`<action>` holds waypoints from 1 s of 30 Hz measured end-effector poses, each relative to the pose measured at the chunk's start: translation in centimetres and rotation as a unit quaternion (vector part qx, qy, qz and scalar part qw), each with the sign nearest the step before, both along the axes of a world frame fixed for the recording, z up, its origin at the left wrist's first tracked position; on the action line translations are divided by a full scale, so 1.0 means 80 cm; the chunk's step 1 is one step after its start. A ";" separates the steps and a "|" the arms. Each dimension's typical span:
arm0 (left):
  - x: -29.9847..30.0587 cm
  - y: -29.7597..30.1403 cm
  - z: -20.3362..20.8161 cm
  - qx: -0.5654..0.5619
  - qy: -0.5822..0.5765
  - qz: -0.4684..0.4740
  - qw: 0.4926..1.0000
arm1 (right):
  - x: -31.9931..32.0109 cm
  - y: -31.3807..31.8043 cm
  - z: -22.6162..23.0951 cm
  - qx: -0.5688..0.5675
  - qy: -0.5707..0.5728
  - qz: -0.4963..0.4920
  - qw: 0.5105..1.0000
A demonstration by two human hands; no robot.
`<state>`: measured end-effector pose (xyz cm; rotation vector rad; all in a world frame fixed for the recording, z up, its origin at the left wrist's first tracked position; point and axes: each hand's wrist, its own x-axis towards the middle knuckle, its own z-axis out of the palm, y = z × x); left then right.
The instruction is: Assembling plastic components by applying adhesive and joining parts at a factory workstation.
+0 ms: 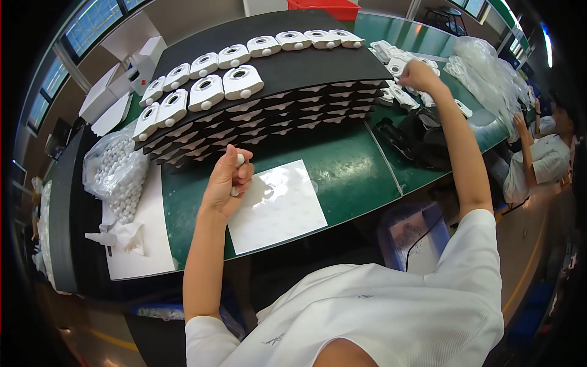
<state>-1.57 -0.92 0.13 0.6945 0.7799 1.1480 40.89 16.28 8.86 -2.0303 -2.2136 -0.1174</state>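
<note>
My left hand [227, 182] is closed above the near part of the table, with a small white ball [240, 159] between thumb and forefinger. Another white ball [234, 191] shows lower in the same fist. My right hand [420, 76] reaches far right, fingers drawn together at a loose pile of white plastic housings [400, 96]; what the fingertips hold, if anything, is hidden. On a stack of black boards [306, 70], white housings with round dark openings stand in rows; a housing [243, 82] at the front row's right end has a white ball at its near edge.
A clear bag of white balls [116, 168] lies at the left, by a small white dropper bottle [101, 239] and crumpled tissue. A white sheet [278, 208] lies on the green table before me. Plastic bags [489, 73] and a black bundle [422, 137] lie right; another person [541, 147] sits beyond.
</note>
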 end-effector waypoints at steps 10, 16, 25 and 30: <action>0.004 0.000 0.011 0.040 -0.060 -0.006 0.997 | 0.052 0.006 -0.068 -0.097 0.084 -0.023 0.992; -0.002 0.006 0.000 0.051 -0.011 0.010 0.999 | 0.052 -0.011 -0.075 0.050 0.104 -0.025 0.993; 0.000 0.000 0.007 0.045 -0.021 0.036 0.998 | -0.020 -0.118 0.011 0.215 0.322 0.074 0.919; -0.008 0.002 -0.004 0.077 -0.009 0.056 0.995 | -0.161 -0.213 -0.010 0.101 0.533 0.201 0.816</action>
